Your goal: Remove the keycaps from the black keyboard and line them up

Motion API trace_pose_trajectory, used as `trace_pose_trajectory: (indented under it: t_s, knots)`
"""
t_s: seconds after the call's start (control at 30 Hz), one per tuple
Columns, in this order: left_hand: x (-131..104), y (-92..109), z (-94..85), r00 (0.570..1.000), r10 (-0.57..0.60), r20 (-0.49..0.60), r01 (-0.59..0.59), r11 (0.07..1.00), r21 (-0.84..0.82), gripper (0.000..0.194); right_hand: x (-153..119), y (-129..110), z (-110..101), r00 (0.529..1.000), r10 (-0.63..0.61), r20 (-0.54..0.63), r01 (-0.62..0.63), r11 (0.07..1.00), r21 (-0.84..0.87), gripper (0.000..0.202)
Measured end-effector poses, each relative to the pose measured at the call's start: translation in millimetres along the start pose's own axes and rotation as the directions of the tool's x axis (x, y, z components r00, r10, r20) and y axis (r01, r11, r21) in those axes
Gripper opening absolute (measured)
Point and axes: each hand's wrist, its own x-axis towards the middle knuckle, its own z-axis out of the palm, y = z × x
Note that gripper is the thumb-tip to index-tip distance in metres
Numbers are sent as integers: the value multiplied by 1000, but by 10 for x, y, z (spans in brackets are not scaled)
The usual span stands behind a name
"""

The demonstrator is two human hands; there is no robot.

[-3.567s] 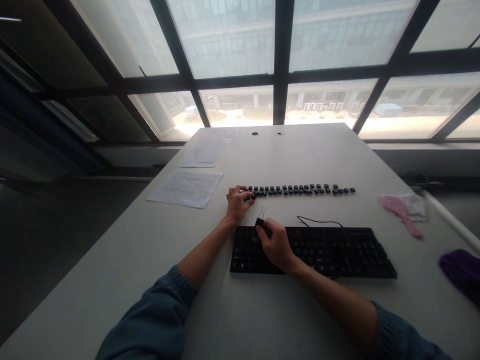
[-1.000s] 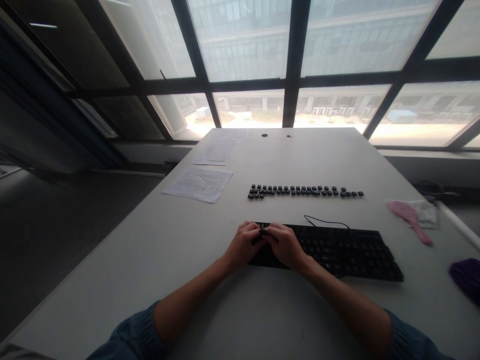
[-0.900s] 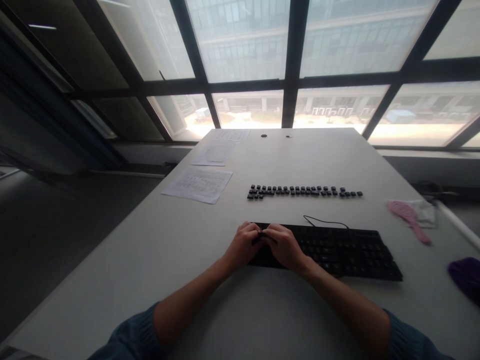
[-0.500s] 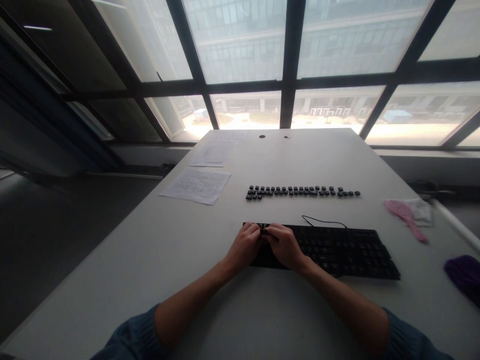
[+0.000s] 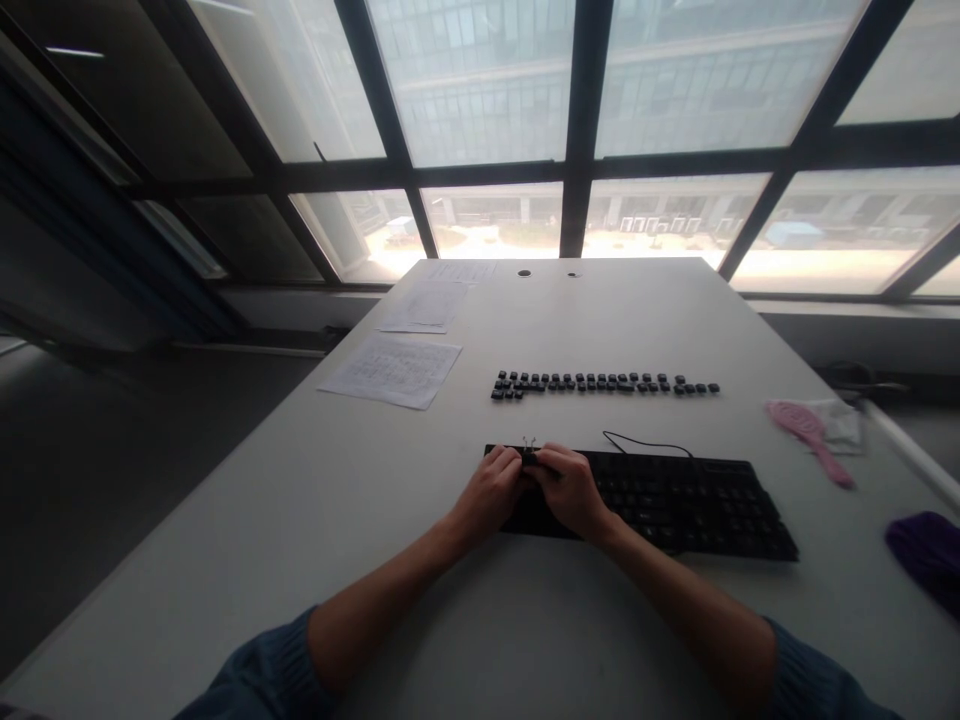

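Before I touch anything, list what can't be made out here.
All in the head view:
- Grip on the small dark wire-pronged piece: hidden by the fingers of the left hand and right hand.
- Part of the keyboard: covered by both hands.
- Legends on the loose keycaps: too small.
- Writing on the nearest sheet: too small and blurred.
- Rest of the purple item: cut off by the right edge.

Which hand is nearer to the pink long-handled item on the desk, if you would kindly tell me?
The right hand. It is at the keyboard, left of the pink long-handled item; the left hand is beside it, farther left.
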Motion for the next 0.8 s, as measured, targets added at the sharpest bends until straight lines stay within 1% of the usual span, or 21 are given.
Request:
trace_pose_trajectory:
  t_s: [0.13, 0.27, 0.37, 0.43, 0.47, 0.53, 0.6, 0.73, 0.8]
  knots:
    - [0, 13, -1, 998, -46, -46, 44, 998, -45, 12, 19, -18, -3, 1000, 9, -17, -9, 1000, 21, 23]
    - [0, 21, 6, 990, -117, -82, 110, 990, -83, 9, 24, -5, 6, 1000, 30, -4, -30, 999, 12, 22]
    - [-14, 11, 16, 984, -159, -84, 151, 984, -99, 8, 21, 16, 19, 998, 55, -6, -55, 998, -17, 21]
    - [-34, -1, 20, 984, -162, -75, 153, 981, -117, 5, 22, 30, 25, 997, 71, -34, -72, 997, -22, 19]
    - [-45, -8, 20, 983, -164, -77, 153, 980, -130, 9, 24, 39, 27, 995, 82, -52, -84, 996, -21, 18]
    - [-60, -20, 15, 980, -175, -95, 158, 974, -159, 25, 29, 57, 30, 989, 119, -85, -120, 993, -10, 16]
    - [-62, -22, 2, 979, -165, -119, 143, 975, -173, 32, 34, 75, 30, 979, 170, -112, -170, 985, 12, 15]
    - [-37, 18, -30, 990, -62, -129, 48, 992, -113, 17, 44, 86, 25, 958, 254, -133, -246, 966, 72, 18]
    - [-28, 51, -51, 989, -48, -142, 34, 995, -97, 15, 50, 77, 20, 953, 272, -130, -261, 960, 100, 19]
